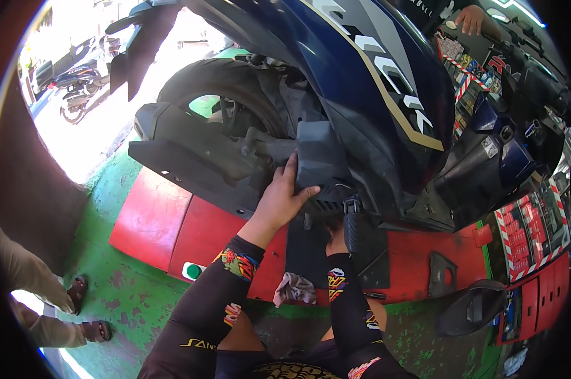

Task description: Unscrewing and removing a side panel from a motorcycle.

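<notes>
A dark blue scooter [361, 76] stands side-on in front of me, its rear wheel [190, 79] to the left. My left hand [278, 201] lies against the black plastic cover [320, 148] low on its side, thumb and fingers spread, holding nothing. Below that cover my right hand [338, 241] reaches in under the body, beside the black footrest [353, 230]. Its fingers are hidden by the scooter, so what they touch does not show. Patterned black sleeves cover both forearms.
The scooter stands on a red lift platform [203, 234]. A grey rag [296, 289], a loose black panel [442, 275] and a black seat [472, 308] lie nearby. A person's legs [36, 271] stand at left; another person's hand [470, 20] shows top right. Red cabinets [541, 297] stand right.
</notes>
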Demonstrator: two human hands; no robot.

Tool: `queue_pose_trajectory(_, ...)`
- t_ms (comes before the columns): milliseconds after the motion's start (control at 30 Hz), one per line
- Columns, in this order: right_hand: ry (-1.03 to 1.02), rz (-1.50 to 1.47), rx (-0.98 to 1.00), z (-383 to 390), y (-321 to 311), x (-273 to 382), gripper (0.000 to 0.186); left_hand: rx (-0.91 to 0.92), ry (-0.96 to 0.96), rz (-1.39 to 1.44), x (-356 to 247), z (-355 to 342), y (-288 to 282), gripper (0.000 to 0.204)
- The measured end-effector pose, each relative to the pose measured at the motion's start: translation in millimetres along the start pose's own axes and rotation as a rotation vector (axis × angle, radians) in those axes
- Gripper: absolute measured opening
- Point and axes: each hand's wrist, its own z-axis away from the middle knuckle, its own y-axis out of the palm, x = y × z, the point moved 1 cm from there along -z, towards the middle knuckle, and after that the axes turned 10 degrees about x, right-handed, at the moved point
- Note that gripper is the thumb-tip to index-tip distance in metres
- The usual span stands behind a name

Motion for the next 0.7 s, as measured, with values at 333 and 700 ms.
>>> queue_pose_trajectory(333,0.053,-0.163,-0.074,10,-15,13,0.063,0.119,-0.092,-0.033,11,-14,31,0.086)
queue_pose_trajectory(700,0.058,0.131,0.139,3,-3,24,0.064,-0.057,-0.093,0.217,12,-7,34,0.087)
